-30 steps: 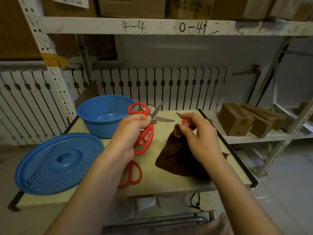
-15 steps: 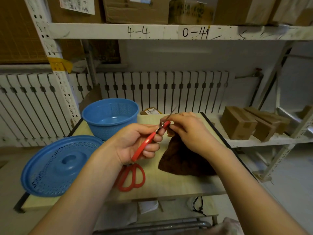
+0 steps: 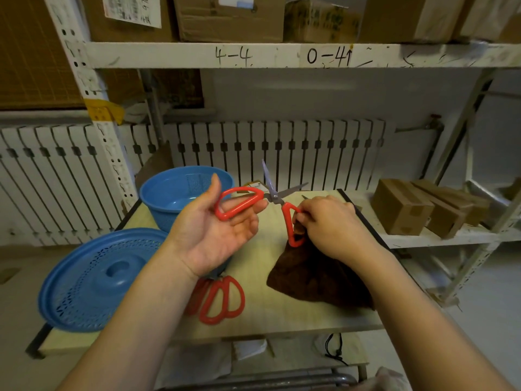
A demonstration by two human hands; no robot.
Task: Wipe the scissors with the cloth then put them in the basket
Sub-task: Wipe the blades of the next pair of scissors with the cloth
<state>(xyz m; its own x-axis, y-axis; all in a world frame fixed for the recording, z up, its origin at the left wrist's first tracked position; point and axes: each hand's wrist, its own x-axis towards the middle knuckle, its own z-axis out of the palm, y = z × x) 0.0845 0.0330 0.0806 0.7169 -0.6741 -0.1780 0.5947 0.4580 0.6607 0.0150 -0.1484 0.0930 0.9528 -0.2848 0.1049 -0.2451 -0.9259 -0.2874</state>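
Holding a pair of red-handled scissors (image 3: 272,197) above the tabletop (image 3: 262,277), the person has them spread wide open, the two blades crossing and pointing up toward the radiator (image 3: 282,150) behind. The left hand (image 3: 214,230) is turned palm-up with its fingers only lightly bent; one handle loop lies across those fingers, with the thumb raised beside it. The right hand (image 3: 329,224) is curled tightly, gripping the other handle loop together with a bunched part of the dark brown cloth (image 3: 315,277); the rest of the cloth hangs down and rests on the tabletop below that hand.

A second pair of red-handled scissors (image 3: 220,299) lies flat on the tabletop near the front edge, its blades hidden under the left wrist. The blue basket (image 3: 169,193) stands at the back left of the tabletop, just behind the left hand, and nothing can be seen inside it. Its perforated blue lid (image 3: 93,280) lies at the front left corner, overhanging the tabletop's edge. On a low shelf (image 3: 437,238) to the right sit several cardboard boxes (image 3: 403,210). More boxes fill the upper shelf (image 3: 282,56), whose edge is marked with handwritten numbers.
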